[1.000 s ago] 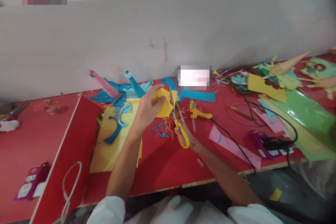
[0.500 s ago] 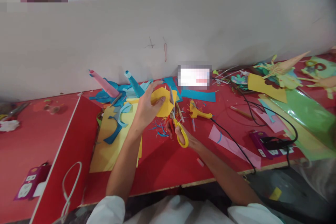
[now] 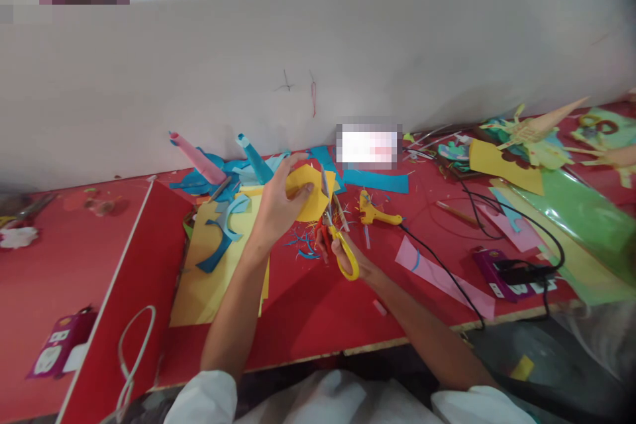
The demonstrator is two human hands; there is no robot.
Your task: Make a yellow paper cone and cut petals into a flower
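Yellow paper (image 3: 307, 204) is pinched in my left hand (image 3: 275, 205), thumb on top, held above the red table. My right hand (image 3: 348, 253) grips scissors (image 3: 346, 257) with yellow handles. Their blades lie at the paper's right edge, pointing away from me. Below the hands are thin blue and orange paper scraps (image 3: 309, 254) and a red-handled tool (image 3: 322, 238), partly hidden. Just right of the scissors lies a yellow glue gun (image 3: 376, 211) with a black cord.
Yellow sheets (image 3: 218, 291) with blue cut-outs lie left, beside a red divider (image 3: 124, 305). Pink (image 3: 196, 158) and blue paper rolls (image 3: 254, 160) lean behind. Pink paper (image 3: 442, 278), a purple box (image 3: 501, 275) and cords sit right; a white partition (image 3: 318, 46) stands behind.
Almost nothing differs. The scissors' yellow handle has shifted very slightly to the right; the paper and my left hand stay in place.
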